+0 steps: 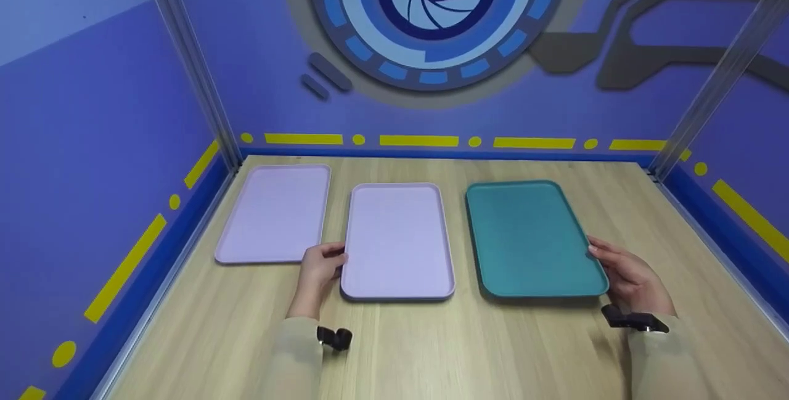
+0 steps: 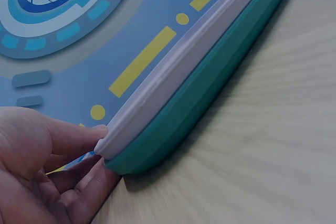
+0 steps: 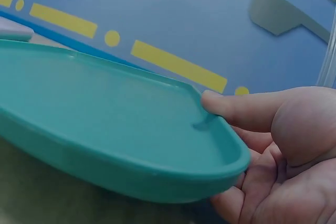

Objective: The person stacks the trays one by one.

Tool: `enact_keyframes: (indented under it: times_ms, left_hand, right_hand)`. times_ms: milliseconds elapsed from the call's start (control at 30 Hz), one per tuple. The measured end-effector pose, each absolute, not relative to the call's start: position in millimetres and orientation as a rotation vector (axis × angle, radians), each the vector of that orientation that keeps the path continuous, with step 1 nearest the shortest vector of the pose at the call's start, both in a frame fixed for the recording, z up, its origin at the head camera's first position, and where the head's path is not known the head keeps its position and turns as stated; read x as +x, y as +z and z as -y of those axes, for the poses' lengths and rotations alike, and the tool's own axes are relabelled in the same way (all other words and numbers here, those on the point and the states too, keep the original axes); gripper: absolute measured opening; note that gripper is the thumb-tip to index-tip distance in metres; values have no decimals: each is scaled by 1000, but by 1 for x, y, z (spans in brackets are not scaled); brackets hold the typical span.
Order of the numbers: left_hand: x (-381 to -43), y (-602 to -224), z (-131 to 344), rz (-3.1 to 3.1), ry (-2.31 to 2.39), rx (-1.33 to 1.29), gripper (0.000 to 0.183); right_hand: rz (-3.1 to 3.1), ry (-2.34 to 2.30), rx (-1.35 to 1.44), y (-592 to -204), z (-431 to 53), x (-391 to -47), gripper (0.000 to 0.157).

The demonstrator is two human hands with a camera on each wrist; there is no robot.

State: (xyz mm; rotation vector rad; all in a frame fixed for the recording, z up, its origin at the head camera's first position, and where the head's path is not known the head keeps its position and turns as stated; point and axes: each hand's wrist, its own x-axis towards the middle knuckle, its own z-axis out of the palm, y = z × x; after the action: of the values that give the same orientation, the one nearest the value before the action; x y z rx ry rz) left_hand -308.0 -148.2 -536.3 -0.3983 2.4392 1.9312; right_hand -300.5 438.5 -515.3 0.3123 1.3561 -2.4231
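In the middle, a lilac tray (image 1: 397,240) lies on top of a green tray (image 2: 157,142), whose edge shows beneath it in the left wrist view. My left hand (image 1: 322,270) pinches the lilac tray's left rim, thumb on the rim, with the fingers low beside the green edge. To the right is another green tray (image 1: 536,240), its right side raised off the table with a shadow under it. My right hand (image 1: 632,277) grips that side; the thumb (image 3: 236,108) presses over the rim and the other fingers go underneath, partly hidden.
Another lilac tray (image 1: 277,215) lies flat at the back left, just beyond my left hand. The wooden table (image 1: 468,351) is bounded by a blue printed back wall (image 1: 259,79) and side panels with metal posts (image 1: 197,67) at the corners.
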Motion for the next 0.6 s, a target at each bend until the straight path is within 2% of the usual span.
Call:
enact_keyframes:
  times_ms: [133,400,600]
  left_hand:
    - [-309,-537,148,-2466,1912,-393,34]
    - [-308,-536,148,-2477,1909,-368,35]
    - [-307,-523,141,-2754,1664,-323,33]
  right_hand:
    - [-1252,-2483,253,-513,-426,-302,31]
    - [-1488,-2394,151,-499,-390,-309,32]
    - [-1512,-2376,152,-497,-356,-317,30]
